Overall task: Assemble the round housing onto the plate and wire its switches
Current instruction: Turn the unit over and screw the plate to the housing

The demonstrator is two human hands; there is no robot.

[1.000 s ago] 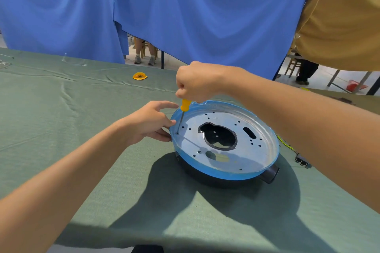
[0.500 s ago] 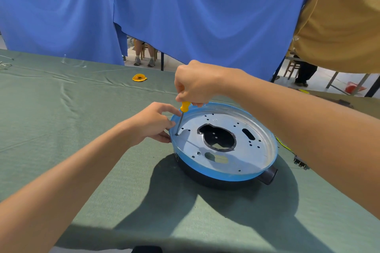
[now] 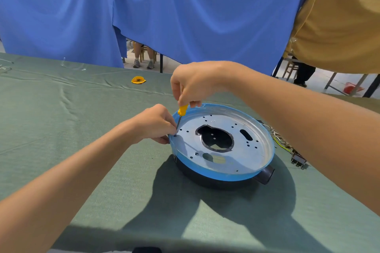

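Open cloth stretches over the table's (image 3: 61, 129) left half and along its near edge, broken only by a small yellow piece (image 3: 138, 79) near the far edge. Right of the middle, the round housing (image 3: 205, 178) and its plate (image 3: 253, 150) block the way. The left hand (image 3: 156, 125) pinches the plate's left rim, the right hand (image 3: 193, 84) grips the screwdriver (image 3: 182, 111) above it, and the wired switches (image 3: 298, 159) lie just beside the housing's right side.

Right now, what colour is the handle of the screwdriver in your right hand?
Yellow; the screwdriver handle shows best in the head view.
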